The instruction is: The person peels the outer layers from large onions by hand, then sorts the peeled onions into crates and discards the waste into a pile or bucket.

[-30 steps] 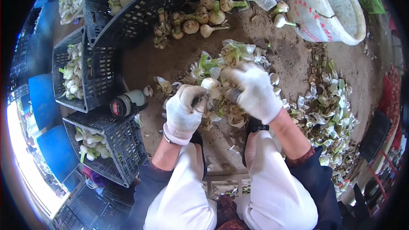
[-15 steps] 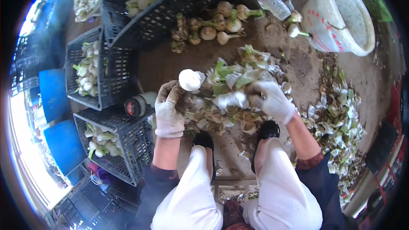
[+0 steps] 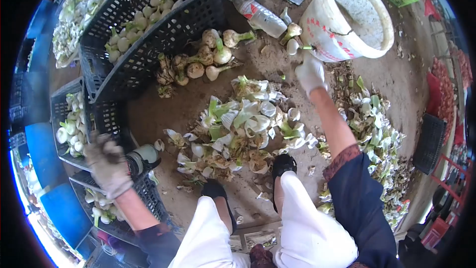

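My left hand [image 3: 108,165], in a dirty pale glove, hangs over the crates at the left, beside a jar-like green container [image 3: 145,155]. It is blurred, and whether its fingers hold anything cannot be made out. My right hand [image 3: 311,74], also gloved, reaches up to the white bucket [image 3: 317,25], its fingertips just below the green stem of a small white bulb [image 3: 292,46]; its grip is unclear. Another bulb [image 3: 293,31] lies behind that one. Several untrimmed bulbs [image 3: 195,70] with roots lie in a group beside the large black crate [image 3: 148,39].
A pile of peeled skins and leaves [image 3: 243,124] lies before my feet, with a second heap [image 3: 377,134] at the right. Smaller crates [image 3: 59,101] with white bulbs stand at the left. A plastic bottle [image 3: 263,17] lies near the bucket.
My hands have moved apart, left to the crates and right up toward the bucket. The white bulb is no longer visible in my left hand. The view has shifted right.
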### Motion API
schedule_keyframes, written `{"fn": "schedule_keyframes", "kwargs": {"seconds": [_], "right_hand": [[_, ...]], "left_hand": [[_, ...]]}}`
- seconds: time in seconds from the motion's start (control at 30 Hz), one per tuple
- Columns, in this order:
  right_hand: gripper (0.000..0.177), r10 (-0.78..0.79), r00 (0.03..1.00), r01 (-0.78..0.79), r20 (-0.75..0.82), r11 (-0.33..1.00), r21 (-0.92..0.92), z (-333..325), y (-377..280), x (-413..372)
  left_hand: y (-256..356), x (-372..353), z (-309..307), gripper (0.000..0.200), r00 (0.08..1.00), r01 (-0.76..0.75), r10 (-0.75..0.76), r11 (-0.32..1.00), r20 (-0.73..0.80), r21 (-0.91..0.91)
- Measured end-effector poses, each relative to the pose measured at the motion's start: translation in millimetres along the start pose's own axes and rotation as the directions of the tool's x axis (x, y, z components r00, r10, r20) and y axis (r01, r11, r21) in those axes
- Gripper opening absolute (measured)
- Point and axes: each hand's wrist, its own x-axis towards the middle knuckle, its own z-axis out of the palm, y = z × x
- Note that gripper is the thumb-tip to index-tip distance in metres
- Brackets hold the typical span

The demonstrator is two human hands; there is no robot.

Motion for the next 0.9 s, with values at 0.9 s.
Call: {"fn": "schedule_keyframes", "kwargs": {"seconds": [0.9], "right_hand": [[0.038, -0.015, 0.945, 0.232, 0.327, 0.736, -0.636, 15.1, -24.3, 77.5]], "left_hand": [[67.9, 33.3, 9.2, 0.047, 0.644, -0.387, 0.764, 0.287, 0.034, 0.877]]}}
